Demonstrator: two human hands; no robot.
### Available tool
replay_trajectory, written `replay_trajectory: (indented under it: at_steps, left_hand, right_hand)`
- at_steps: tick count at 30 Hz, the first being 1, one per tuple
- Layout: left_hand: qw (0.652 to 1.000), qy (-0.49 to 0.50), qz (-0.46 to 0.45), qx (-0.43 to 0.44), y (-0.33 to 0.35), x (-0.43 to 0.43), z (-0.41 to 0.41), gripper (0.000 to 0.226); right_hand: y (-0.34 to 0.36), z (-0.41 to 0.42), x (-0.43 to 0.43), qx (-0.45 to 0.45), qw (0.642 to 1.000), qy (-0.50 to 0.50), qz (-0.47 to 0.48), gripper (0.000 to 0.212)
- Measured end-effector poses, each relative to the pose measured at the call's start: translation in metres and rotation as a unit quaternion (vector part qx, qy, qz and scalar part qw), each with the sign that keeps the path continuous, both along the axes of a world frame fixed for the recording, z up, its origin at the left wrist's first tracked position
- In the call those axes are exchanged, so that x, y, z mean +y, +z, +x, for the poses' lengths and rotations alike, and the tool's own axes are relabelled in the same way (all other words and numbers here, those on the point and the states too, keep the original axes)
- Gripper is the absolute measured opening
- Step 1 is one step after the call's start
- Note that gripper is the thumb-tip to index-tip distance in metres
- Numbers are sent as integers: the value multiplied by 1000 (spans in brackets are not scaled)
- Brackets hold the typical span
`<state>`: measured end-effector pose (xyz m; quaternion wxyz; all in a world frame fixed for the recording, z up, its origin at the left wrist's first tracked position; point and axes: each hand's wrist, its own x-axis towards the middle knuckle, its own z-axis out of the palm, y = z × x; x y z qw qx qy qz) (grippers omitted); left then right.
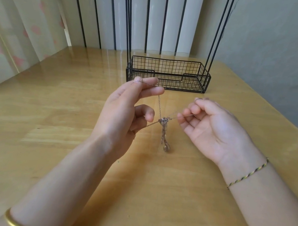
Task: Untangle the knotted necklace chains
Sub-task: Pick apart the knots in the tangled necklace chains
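Note:
A knot of thin metal necklace chains (pixel 164 121) hangs in the air between my hands, above the wooden table (pixel 67 121). A twisted bundle with a small pendant (pixel 166 148) dangles below the knot. My left hand (pixel 125 109) holds strands of the chains: one runs over its raised fingertips, another is pinched lower by thumb and curled fingers. My right hand (pixel 210 126) pinches a strand that runs taut to the knot from the right.
A black wire basket (pixel 168 75) with tall upright rods stands on the table behind the hands. A curtain hangs at the left and a wall rises at the right. The table's right edge runs diagonally near the right hand.

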<state>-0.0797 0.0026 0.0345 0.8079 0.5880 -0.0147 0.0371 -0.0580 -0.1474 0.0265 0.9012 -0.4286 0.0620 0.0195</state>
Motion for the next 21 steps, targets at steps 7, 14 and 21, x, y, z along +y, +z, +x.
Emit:
replay_trajectory:
  at_steps: [7, 14, 21]
  left_hand:
    - [1000, 9, -26, 10, -1, -1, 1, 28]
    - [999, 13, -35, -8, -1, -3, 1, 26]
    - [1000, 21, -6, -3, -3, 1, 3, 22]
  right_hand:
    - [2, -2, 5, 18, 998, -11, 59, 14]
    - [3, -10, 9, -30, 999, 1, -14, 21]
    - [8, -14, 6, -77, 992, -5, -95, 25]
